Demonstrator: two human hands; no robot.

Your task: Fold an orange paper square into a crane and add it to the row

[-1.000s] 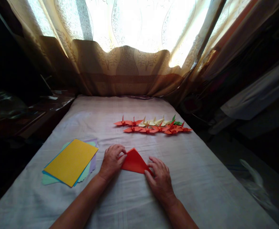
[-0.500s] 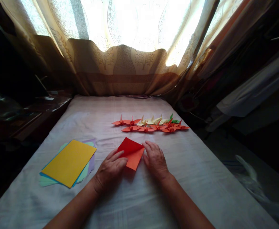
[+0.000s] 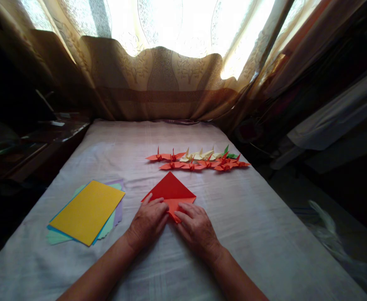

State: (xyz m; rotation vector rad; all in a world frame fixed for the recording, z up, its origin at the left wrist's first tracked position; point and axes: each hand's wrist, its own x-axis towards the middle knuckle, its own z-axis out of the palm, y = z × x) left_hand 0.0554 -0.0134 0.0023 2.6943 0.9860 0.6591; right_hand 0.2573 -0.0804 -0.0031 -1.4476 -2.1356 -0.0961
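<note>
A sheet of red origami paper point(image 3: 170, 186) lies in front of me, its darker flat half pointing away and a lighter orange-red flap folded over the near half. My left hand point(image 3: 150, 217) rests on its left side, fingers curled and pressing the flap near the middle. On the near right side, my right hand point(image 3: 197, 225) has thumb and fingers closed on the paper's near tip. The fingertips of both hands almost meet there, and they hide part of the lower edge.
Folded paper cranes, red point(image 3: 192, 166), cream point(image 3: 202, 155) and green point(image 3: 232, 156), stand in rows beyond the paper. At left lies a stack of coloured sheets, yellow point(image 3: 87, 212) on top. A pale cloth point(image 3: 133, 140) covers the table; a curtain point(image 3: 164, 79) hangs behind.
The paper has turned so that its point faces away from me. My right hand has moved from its right corner to the near edge, closer to my left hand. The view has shifted slightly.
</note>
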